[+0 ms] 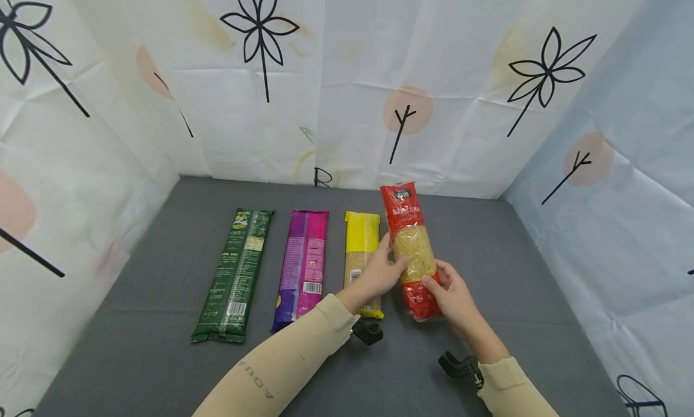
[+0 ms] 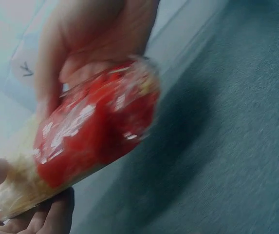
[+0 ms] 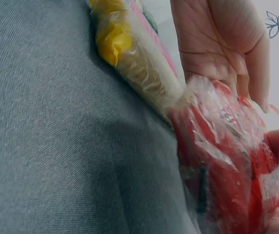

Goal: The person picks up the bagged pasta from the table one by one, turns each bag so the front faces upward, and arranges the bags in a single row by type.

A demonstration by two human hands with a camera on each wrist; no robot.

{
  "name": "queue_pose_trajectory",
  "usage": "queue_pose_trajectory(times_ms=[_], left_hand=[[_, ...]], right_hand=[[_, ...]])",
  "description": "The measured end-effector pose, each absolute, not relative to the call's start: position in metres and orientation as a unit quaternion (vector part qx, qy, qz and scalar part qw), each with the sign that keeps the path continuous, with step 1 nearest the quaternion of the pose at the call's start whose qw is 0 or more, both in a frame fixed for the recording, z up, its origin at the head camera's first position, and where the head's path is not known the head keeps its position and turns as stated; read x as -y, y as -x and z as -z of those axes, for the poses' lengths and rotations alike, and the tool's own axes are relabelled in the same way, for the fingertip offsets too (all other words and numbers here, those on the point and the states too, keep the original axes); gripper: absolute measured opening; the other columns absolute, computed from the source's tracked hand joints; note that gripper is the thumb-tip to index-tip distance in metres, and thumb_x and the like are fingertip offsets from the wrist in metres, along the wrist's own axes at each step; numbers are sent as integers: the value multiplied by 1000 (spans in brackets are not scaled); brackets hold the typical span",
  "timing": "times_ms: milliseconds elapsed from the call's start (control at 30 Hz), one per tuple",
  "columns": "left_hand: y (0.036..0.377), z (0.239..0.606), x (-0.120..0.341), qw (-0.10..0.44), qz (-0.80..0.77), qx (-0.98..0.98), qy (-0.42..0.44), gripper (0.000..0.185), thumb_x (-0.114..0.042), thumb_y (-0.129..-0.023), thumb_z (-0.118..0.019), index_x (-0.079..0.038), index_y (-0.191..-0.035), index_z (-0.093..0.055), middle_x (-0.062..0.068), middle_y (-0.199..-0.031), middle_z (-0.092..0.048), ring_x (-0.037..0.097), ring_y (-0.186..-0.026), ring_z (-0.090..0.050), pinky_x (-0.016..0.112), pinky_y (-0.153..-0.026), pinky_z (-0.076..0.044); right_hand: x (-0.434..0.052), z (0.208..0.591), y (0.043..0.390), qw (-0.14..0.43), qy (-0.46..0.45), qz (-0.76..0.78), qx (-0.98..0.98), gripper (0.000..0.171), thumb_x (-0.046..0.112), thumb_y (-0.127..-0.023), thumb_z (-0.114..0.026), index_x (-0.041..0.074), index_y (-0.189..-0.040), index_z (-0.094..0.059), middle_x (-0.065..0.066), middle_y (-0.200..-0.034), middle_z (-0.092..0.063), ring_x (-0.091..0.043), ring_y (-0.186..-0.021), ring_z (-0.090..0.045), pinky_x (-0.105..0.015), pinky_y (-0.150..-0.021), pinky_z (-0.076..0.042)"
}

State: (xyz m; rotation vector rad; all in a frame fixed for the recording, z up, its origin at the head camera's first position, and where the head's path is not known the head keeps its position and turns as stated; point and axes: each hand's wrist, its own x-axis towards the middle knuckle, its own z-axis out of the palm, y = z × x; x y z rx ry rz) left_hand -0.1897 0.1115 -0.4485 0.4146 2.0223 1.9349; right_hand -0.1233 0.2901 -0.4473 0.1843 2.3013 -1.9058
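A clear-and-red pack of noodles is held at a tilt by both hands, at the right of the row of packs. My left hand grips its left side near the middle, thumb on the front. Lower on the right side, my right hand pinches it with the thumb over the red end. In the left wrist view the pack's red end hangs above the table with a shadow beneath. Beside it lies a yellow pack of noodles, partly hidden behind my left hand and sleeve.
Left of the yellow pack lie a pink-and-purple pack and a dark green spaghetti pack, both back side up. They rest on a grey cloth-covered table. White printed curtains enclose the back and sides.
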Motion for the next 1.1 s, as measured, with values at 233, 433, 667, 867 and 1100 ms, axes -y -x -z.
queue_pose_trajectory(times_ms=[233,433,667,867,1100], left_hand=[[178,456,-126,169,-641,-733,-151,85,-26,-93,-67,-29,-156,-10,0,-130,-48,9,-92,-63,29,-73,-54],[166,462,-138,172,-581,-773,-189,80,-20,-94,-65,-13,-156,-15,8,-139,-43,13,-103,-59,24,-76,-52],[159,469,-158,165,-523,-814,-190,79,-22,-90,-70,-8,-153,-22,11,-132,-46,16,-112,-52,31,-90,-48],[163,474,-167,153,-543,-807,-179,71,-16,-90,-69,-3,-149,-30,7,-113,-50,10,-92,-52,24,-75,-49],[163,481,-171,197,-563,-779,-194,65,-9,-94,-62,0,-148,-29,12,-129,-50,15,-109,-57,22,-87,-48]], right_hand=[[-298,448,123,39,-79,635,-767,59,27,-99,-58,9,-147,-28,-26,-130,-50,-22,-95,-66,-38,-73,-57],[-306,452,130,21,-115,612,-782,59,28,-99,-56,9,-148,-28,-23,-132,-50,-23,-102,-62,-36,-77,-56],[-319,459,144,17,-152,601,-784,58,27,-100,-55,7,-148,-29,-23,-131,-51,-24,-104,-60,-33,-75,-56],[-328,464,162,14,-158,590,-792,58,27,-100,-55,4,-147,-31,-25,-126,-51,-20,-96,-61,-31,-71,-56],[-340,467,180,18,-159,572,-805,59,27,-99,-54,0,-147,-31,-26,-126,-49,-20,-95,-59,-29,-69,-55]])
